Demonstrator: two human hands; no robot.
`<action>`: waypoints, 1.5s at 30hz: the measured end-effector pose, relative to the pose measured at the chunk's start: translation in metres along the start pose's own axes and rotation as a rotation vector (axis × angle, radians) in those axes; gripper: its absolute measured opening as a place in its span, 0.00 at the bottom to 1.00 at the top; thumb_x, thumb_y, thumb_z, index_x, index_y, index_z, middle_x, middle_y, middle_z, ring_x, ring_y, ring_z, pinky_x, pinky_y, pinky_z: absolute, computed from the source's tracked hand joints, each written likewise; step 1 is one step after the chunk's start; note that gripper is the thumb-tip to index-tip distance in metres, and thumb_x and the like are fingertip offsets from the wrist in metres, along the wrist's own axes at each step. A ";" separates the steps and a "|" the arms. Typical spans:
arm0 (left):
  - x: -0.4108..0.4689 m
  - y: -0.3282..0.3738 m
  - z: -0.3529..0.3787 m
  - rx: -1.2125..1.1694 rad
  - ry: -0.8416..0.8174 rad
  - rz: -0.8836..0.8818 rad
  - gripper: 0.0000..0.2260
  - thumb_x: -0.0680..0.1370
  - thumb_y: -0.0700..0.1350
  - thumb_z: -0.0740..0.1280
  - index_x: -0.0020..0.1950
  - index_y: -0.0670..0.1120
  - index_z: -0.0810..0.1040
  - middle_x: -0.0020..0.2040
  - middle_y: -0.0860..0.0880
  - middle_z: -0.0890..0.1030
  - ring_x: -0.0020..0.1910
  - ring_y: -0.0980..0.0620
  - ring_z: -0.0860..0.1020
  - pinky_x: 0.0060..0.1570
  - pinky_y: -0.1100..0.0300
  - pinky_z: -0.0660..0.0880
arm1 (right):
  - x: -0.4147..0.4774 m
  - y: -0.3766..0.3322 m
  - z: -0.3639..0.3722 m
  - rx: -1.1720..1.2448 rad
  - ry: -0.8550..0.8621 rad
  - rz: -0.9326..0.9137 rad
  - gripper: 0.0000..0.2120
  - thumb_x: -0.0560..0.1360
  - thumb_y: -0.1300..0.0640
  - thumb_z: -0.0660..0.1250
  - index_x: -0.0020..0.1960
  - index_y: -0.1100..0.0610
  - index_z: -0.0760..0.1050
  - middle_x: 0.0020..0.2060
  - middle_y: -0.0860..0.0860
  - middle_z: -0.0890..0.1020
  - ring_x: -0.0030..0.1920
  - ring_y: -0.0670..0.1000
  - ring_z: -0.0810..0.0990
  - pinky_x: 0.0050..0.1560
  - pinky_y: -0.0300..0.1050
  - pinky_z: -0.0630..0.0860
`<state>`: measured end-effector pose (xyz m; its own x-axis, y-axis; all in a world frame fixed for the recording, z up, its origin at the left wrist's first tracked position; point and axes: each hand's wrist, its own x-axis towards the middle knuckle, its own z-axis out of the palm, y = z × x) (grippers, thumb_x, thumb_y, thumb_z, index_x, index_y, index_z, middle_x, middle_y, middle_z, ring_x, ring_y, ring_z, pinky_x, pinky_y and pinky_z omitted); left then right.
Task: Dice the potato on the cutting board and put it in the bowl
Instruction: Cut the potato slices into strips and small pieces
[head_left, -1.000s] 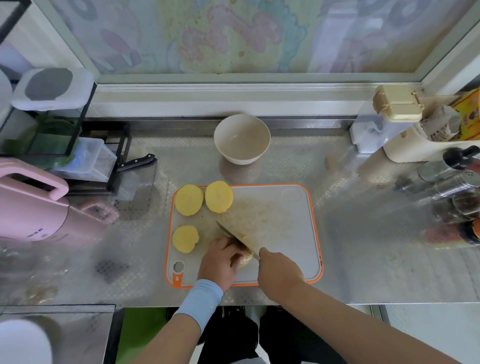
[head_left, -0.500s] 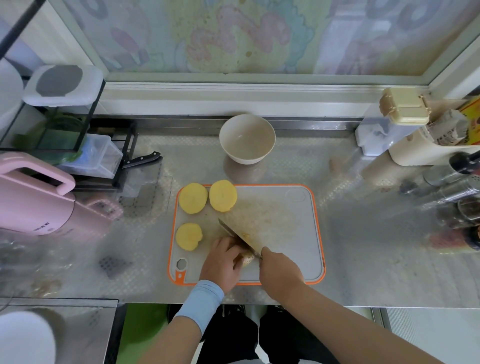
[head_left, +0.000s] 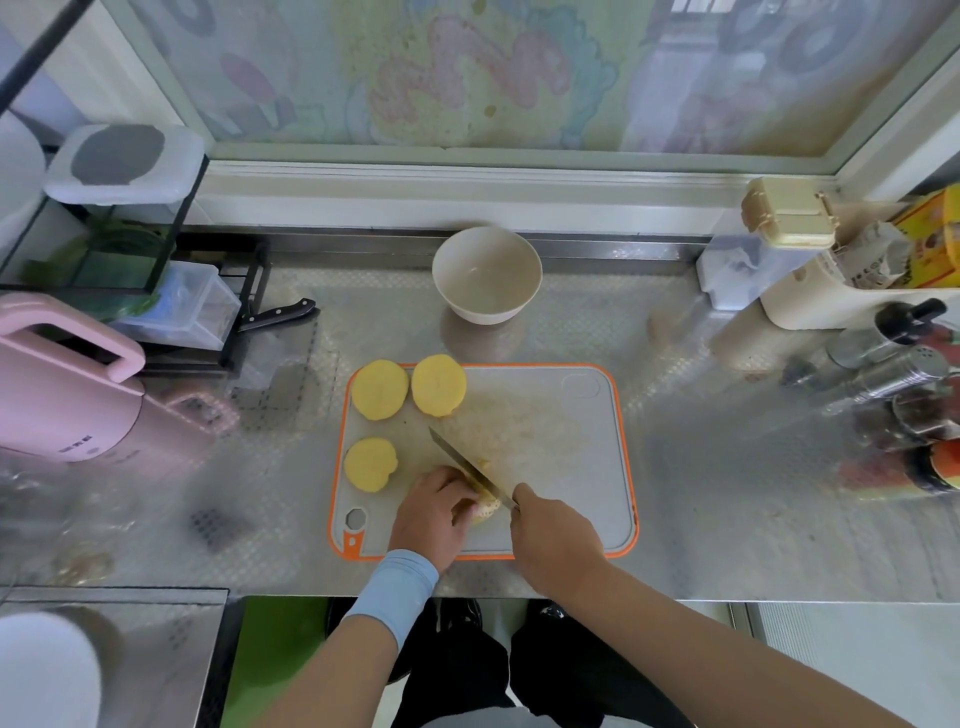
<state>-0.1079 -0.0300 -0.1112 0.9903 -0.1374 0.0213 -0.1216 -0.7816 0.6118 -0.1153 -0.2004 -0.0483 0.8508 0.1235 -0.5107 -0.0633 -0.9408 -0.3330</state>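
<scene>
- My left hand (head_left: 434, 512) curls its fingers (head_left: 451, 482) over the potato end piece (head_left: 487, 513) near the front of the cutting board (head_left: 571, 467).
- My right hand (head_left: 556, 540) is clamped round the handle of the knife (head_left: 462, 462).
- Three slices (head_left: 379, 389) lie on the board's left side, and the bowl (head_left: 487, 273) beyond it looks empty.
- I judge the piece firm, wet and slippery. Hold it cut face down, with fingertips tucked back from the blade.

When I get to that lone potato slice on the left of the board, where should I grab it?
Pinch the lone slice by its rounded rim, thumb and fingers on opposite edges, coming from above. It lies flat on the cutting board, cut face up, with bare board around it. The left hand is nearest.
</scene>
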 end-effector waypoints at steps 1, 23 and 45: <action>0.000 0.000 0.000 -0.007 0.000 -0.001 0.07 0.67 0.39 0.76 0.41 0.49 0.81 0.47 0.53 0.79 0.45 0.51 0.74 0.40 0.65 0.68 | -0.003 -0.001 0.000 -0.009 -0.008 -0.002 0.04 0.81 0.58 0.53 0.47 0.53 0.62 0.33 0.52 0.75 0.30 0.54 0.71 0.27 0.46 0.63; 0.001 -0.006 0.002 -0.023 -0.015 -0.006 0.06 0.68 0.42 0.76 0.40 0.50 0.81 0.47 0.55 0.78 0.46 0.51 0.74 0.38 0.64 0.68 | 0.010 -0.012 0.003 -0.063 -0.147 0.067 0.09 0.76 0.66 0.58 0.49 0.54 0.60 0.36 0.51 0.71 0.37 0.55 0.74 0.34 0.46 0.71; -0.005 -0.006 0.000 -0.078 -0.015 -0.003 0.05 0.69 0.39 0.75 0.41 0.47 0.82 0.45 0.53 0.78 0.46 0.51 0.75 0.44 0.63 0.72 | 0.014 -0.009 0.007 -0.018 -0.109 0.067 0.05 0.80 0.62 0.55 0.47 0.54 0.62 0.35 0.49 0.70 0.33 0.52 0.71 0.30 0.44 0.65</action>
<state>-0.1121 -0.0248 -0.1150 0.9894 -0.1449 0.0077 -0.1125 -0.7321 0.6718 -0.1063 -0.1881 -0.0576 0.7830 0.0933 -0.6149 -0.1077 -0.9534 -0.2817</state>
